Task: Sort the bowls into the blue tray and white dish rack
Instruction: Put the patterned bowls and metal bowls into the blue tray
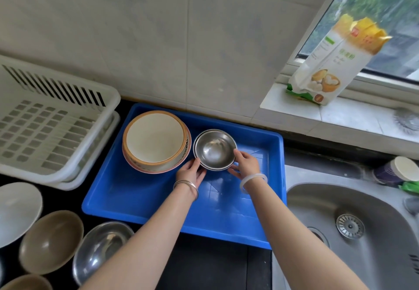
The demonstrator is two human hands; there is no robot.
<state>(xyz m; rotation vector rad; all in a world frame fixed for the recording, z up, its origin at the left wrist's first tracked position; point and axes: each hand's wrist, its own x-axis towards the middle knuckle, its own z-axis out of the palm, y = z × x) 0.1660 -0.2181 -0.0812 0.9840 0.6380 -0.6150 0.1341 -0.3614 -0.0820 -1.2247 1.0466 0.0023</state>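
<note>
Bowls waited at eight o'clock on the dark table (210, 267): a white bowl (15, 210) at the edge, a tan bowl (51, 241) beside it, a steel bowl (99, 249) next along, and the rim of another tan bowl (26, 284) at the bottom corner. At ten o'clock sat the white dish rack (56, 131), with no bowl in it. Just to its right lay the blue tray (136, 199). Inside the tray, toward eleven o'clock, a cream bowl with an orange rim (155, 140) sat nested on a pink-rimmed one. Touching that stack on its right was a small stack of steel bowls (214, 149) near the tray's far wall. The left hand (191, 173) gripped this steel stack at its seven o'clock rim, and the right hand (246, 163) gripped it at four o'clock, so both hands were clamped on it from opposite sides. Each wrist carried a bangle. At four o'clock from the tray lay a steel sink (353, 226) with its drain strainer showing. At one o'clock a flour bag (333, 62) stood tilted on the windowsill (340, 117).
</note>
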